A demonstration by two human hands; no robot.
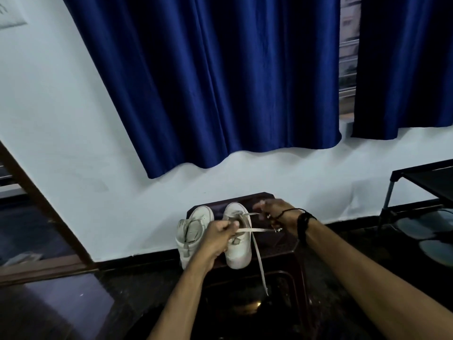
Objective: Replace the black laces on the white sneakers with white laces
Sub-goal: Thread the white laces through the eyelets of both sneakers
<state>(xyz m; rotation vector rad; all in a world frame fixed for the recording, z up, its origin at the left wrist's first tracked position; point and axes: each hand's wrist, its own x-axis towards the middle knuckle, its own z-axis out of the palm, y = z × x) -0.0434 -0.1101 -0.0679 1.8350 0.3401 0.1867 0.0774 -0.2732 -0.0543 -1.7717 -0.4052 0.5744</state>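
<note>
A pale wall (73, 143) fills the background, with blue curtains (220, 82) hanging above the desk and a slit of window (348, 57) showing between them. The floor (122, 290) is dark and glossy. A small dark desk (277, 244) stands against the wall, straight below the curtains. To the right of the desk is a black rack (421, 177) with grey soles showing under it; to the left of the desk a brown door frame (36, 204) slants across the view.

Two white sneakers sit side by side on the desk, toes toward the wall. The left sneaker (193, 231) lies at the desk's left edge, its tongue area open. The right sneaker (237, 246) is at the desk's middle, heel overhanging the near edge.

A white lace (252, 230) runs across the right sneaker's opening. The left hand (218, 236) hovers over the gap between the sneakers, fingers curled, pinching one end of the lace at the shoe's left side. The right hand (274, 214), with a dark band (302, 222) on its wrist, is just right of that sneaker above the desk's far side, fingers curled round the lace strands stretched from the shoe. A loose length of lace hangs over the desk's near edge toward the floor.
</note>
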